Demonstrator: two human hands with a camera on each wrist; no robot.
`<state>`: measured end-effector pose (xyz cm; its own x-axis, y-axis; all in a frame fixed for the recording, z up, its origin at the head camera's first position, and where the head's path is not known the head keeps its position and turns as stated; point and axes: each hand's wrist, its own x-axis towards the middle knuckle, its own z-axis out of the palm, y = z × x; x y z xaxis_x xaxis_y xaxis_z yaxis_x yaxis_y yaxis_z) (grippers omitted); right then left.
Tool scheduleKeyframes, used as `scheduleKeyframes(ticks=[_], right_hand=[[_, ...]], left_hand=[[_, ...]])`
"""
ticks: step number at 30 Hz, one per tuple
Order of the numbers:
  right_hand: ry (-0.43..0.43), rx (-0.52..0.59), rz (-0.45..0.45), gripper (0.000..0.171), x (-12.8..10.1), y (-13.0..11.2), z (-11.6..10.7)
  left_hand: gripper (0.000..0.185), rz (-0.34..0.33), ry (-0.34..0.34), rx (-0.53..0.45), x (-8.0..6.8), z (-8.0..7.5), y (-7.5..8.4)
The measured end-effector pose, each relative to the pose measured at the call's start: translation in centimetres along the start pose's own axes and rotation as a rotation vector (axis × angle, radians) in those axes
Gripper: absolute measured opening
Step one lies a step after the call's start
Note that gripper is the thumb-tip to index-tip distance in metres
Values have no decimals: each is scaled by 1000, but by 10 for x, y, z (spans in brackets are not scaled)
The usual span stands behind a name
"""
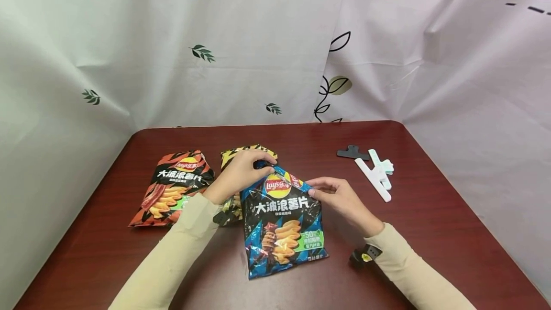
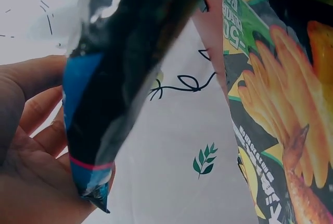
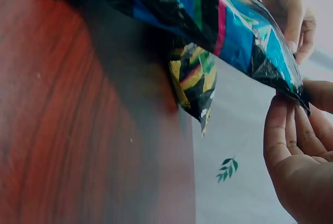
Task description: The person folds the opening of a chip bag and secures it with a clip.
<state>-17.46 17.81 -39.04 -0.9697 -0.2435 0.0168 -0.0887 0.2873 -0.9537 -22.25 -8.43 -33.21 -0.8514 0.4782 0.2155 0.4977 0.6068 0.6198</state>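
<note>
A blue and black potato chip bag (image 1: 281, 226) stands tilted over the table, its printed front facing me. At its upper left edge my left hand (image 1: 245, 169) pinches the bag, thumb in front. My right hand (image 1: 342, 200) holds the upper right corner between thumb and fingers, which the right wrist view shows closely. Between the hands, a strip of the top edge (image 1: 294, 180) is folded over slantwise. In the left wrist view the bag's side (image 2: 112, 94) runs down beside the left palm.
Behind the left hand lies a yellow and black chip bag (image 1: 241, 153), partly hidden. A red chip bag (image 1: 174, 188) lies at the left. Toward the back right are a black clip (image 1: 353, 152) and white bag clips (image 1: 374, 175). White curtains surround the table (image 1: 430, 233).
</note>
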Motion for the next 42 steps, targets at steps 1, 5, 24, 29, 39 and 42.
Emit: scheduleKeyframes(ticks=[1,5,24,29,39,42], right_hand=[[-6,-3,3,35,1,0,-1],[-17,-36,5,33,2,-1,-4],[14,-160,-65,36,21,10,-45],[37,-274,-88,38,31,14,-62],[104,-512,-89,35,42,17,-91],[116,-592,-63,35,41,16,-99]], left_hand=[[21,6,5,0,0,0,0],[20,17,24,-3,0,1,0],[17,25,104,4,0,6,-3],[16,33,111,11,-1,8,-5],[17,51,112,7,-1,8,-6],[17,54,110,5,-1,8,-6]])
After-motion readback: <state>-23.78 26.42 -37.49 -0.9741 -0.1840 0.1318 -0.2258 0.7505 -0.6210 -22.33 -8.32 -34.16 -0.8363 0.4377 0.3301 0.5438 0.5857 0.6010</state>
